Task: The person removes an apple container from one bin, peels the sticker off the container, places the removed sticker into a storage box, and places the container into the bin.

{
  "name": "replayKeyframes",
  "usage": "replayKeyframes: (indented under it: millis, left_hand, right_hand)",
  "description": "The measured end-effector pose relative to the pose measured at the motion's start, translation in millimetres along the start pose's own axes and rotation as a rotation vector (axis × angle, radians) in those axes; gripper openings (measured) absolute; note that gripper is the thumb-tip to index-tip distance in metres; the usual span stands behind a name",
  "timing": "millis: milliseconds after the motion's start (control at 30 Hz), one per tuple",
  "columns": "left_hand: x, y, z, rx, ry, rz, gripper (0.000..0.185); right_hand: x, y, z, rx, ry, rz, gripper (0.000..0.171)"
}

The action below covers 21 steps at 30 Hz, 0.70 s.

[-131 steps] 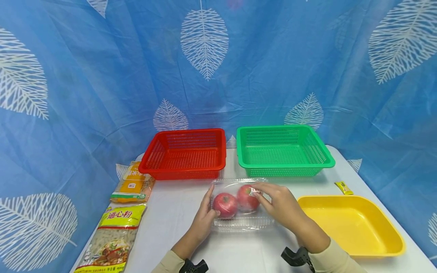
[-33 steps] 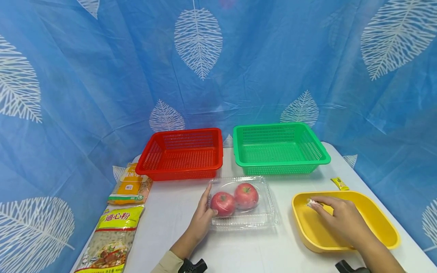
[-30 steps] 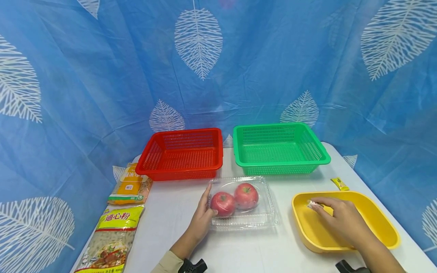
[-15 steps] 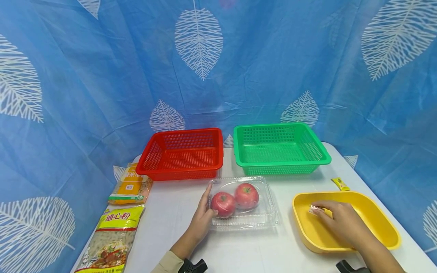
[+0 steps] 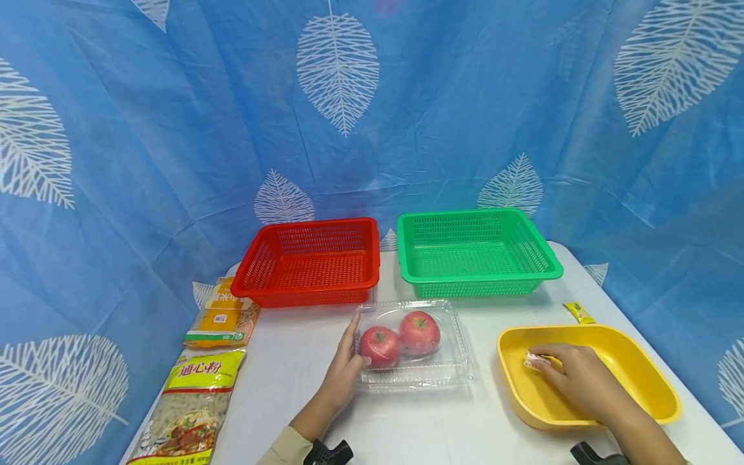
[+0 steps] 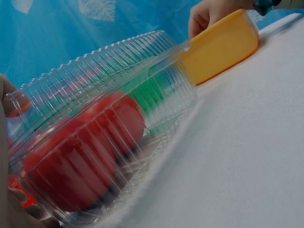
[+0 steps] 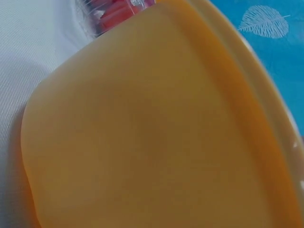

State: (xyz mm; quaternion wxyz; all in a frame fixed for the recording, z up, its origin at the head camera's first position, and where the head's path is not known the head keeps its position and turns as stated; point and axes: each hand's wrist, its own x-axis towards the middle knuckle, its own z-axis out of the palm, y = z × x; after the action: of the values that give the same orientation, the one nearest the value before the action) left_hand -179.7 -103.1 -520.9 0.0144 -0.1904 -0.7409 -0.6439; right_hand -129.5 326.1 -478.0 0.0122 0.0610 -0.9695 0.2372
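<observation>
My left hand (image 5: pixel 340 374) grips the left side of a clear plastic clamshell box (image 5: pixel 433 372), which stands on the white table. Two red apples (image 5: pixel 380 347) sit side by side inside it. In the left wrist view, fingers (image 6: pixel 18 102) show above and below the box's edge. My right hand (image 5: pixel 584 381) is inside the yellow basin (image 5: pixel 651 394), pinching a small white packet with red print (image 5: pixel 535 360) between thumb and fingers. Whether the packet touches the basin floor I cannot tell. The right wrist view shows mainly the basin's outer wall (image 7: pixel 142 128).
A red basket (image 5: pixel 308 294) and a green basket (image 5: pixel 482 281) stand at the back. Two food bags, an orange one (image 5: pixel 223 316) and a yellow-topped pasta bag (image 5: pixel 192 407), lie along the left edge. A small yellow packet (image 5: pixel 579 313) lies behind the basin.
My right hand has carried the small white packet from over the box rightward to the basin, then slightly lower into it. The left hand keeps its grip on the box.
</observation>
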Motion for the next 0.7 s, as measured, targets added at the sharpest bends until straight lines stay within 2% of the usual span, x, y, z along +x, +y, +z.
replayKeyframes:
  millis: [467,700]
  left_hand:
    - [1.0,-1.3,-0.3,0.017,0.002,-0.009,0.089]
    - [0.6,0.0,-0.3,0.016,0.003,-0.016,0.089]
  right_hand:
    - [0.2,0.1,1.9,-0.010,-0.011,-0.010,0.027]
    - [-1.0,1.4,3.8,-0.016,-0.003,-0.052,0.026]
